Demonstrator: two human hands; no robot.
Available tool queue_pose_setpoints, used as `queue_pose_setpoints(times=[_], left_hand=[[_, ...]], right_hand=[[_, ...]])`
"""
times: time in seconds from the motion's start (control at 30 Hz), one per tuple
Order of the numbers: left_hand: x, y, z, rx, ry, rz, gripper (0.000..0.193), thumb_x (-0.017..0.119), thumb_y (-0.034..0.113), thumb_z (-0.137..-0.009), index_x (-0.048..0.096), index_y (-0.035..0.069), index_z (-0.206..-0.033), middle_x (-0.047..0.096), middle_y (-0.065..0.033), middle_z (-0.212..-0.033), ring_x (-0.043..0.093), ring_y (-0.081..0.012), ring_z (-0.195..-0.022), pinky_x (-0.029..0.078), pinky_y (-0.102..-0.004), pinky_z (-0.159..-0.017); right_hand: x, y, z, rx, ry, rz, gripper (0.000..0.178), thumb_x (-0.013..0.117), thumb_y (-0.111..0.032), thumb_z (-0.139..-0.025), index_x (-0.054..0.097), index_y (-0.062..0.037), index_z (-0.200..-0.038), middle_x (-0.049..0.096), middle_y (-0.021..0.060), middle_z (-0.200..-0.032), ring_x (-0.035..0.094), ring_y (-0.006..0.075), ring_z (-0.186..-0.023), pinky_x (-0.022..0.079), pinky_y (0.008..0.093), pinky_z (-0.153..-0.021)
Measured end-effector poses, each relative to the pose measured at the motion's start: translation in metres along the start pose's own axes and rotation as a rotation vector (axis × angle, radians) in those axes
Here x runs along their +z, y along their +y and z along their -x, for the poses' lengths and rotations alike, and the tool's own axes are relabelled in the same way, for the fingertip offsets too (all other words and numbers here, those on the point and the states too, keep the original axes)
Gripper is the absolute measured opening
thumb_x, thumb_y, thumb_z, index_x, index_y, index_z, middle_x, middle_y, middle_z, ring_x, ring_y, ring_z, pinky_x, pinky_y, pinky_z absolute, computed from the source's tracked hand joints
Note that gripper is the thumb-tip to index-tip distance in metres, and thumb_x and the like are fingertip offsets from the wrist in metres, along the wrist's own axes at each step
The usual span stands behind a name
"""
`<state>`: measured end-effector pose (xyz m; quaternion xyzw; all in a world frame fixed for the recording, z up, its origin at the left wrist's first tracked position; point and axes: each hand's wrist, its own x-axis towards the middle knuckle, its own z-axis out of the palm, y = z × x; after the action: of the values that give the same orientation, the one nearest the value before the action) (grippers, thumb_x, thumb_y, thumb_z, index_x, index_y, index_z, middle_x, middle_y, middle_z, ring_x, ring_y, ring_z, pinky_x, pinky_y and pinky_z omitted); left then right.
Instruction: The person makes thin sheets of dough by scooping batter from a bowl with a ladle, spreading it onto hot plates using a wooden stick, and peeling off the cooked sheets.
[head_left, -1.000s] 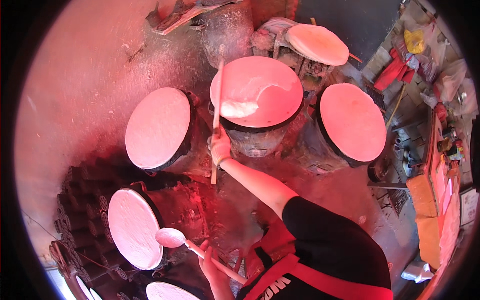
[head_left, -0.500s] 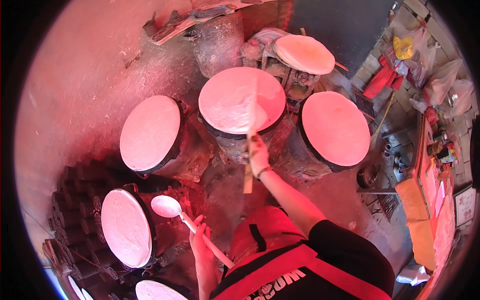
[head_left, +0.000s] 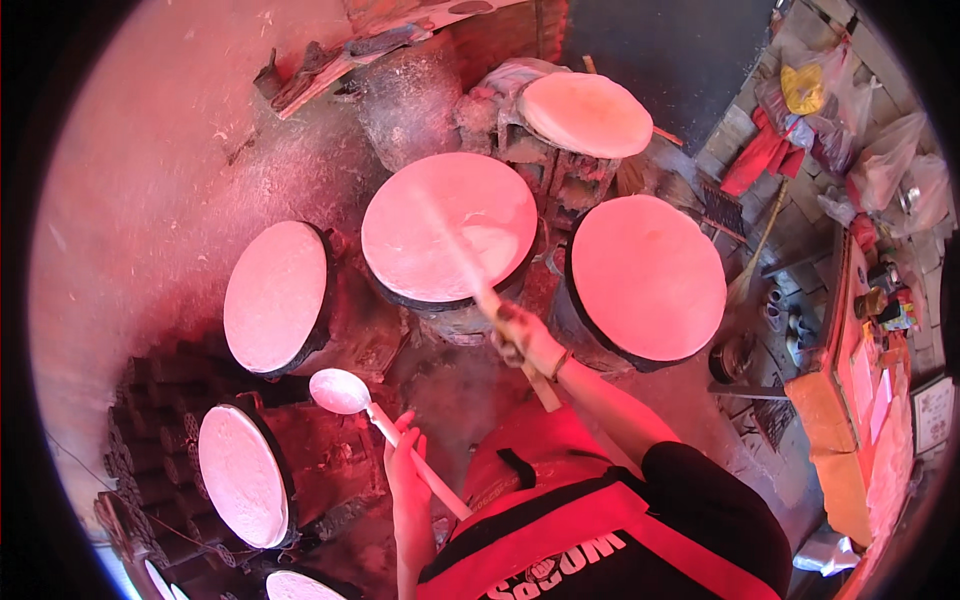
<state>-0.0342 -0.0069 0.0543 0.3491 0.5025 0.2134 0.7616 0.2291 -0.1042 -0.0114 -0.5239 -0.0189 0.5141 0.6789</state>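
My right hand [head_left: 530,342] is closed round a flat wooden stick [head_left: 540,385]. The stick's far end, smeared by motion, lies over the pale batter-like layer [head_left: 410,205] on the middle round griddle [head_left: 400,297]. A wetter patch shows on that layer's right side. Low on the left, my left hand [head_left: 405,470] grips the long handle of a ladle [head_left: 340,391]. Its bowl is coated with something pale and hangs near the left stoves. The lower end of the handle reaches my red apron [head_left: 520,450].
More round tops with pale layers stand at the left [head_left: 278,297], lower left [head_left: 240,477] and right [head_left: 648,278]. Behind is a pale round stack [head_left: 587,114]. Cylindrical coal briquettes [head_left: 150,440] are piled at the left. A cluttered table [head_left: 830,410] borders the right side.
The stick has swung from nearly upright to slanting up-left across the middle griddle, with my right hand moving slightly right and nearer. The ladle stays in my left hand. The view has shifted.
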Motion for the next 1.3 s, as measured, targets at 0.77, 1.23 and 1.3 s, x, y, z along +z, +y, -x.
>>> queue_pose_setpoints(times=[0.77, 1.23, 1.3], left_hand=[[0.048, 0.004, 0.006, 0.043, 0.063, 0.031, 0.008, 0.052, 0.013, -0.091, 0.049, 0.006, -0.093, 0.047, 0.0, -0.065, 0.039, -0.0066, -0.045, 0.03, -0.021, -0.04], [0.041, 0.023, -0.004, -0.021, -0.159, 0.07, 0.013, 0.052, 0.016, -0.093, 0.047, 0.007, -0.101, 0.045, 0.0006, -0.076, 0.039, -0.0055, -0.054, 0.032, -0.019, -0.044], [0.038, 0.024, -0.003, -0.03, -0.175, 0.049, 0.014, 0.051, 0.017, -0.093, 0.047, 0.007, -0.101, 0.046, 0.0003, -0.076, 0.039, -0.0055, -0.053, 0.031, -0.0191, -0.043]], right_hand=[[-0.023, -0.051, -0.047, -0.21, 0.474, 0.032, 0.038, 0.054, -0.029, -0.093, 0.056, -0.0027, -0.121, 0.062, 0.0041, -0.103, 0.058, 0.0113, -0.091, 0.045, 0.024, -0.079], [-0.006, -0.002, -0.028, -0.275, 0.399, 0.079, 0.034, 0.055, -0.05, -0.088, 0.058, -0.027, -0.113, 0.034, -0.0088, -0.049, 0.03, 0.0047, -0.035, 0.024, 0.0225, -0.033], [0.022, -0.013, -0.015, -0.159, 0.211, 0.125, 0.036, 0.057, -0.046, -0.088, 0.058, -0.0238, -0.117, 0.036, -0.0087, -0.05, 0.032, 0.0054, -0.036, 0.025, 0.0227, -0.034]])
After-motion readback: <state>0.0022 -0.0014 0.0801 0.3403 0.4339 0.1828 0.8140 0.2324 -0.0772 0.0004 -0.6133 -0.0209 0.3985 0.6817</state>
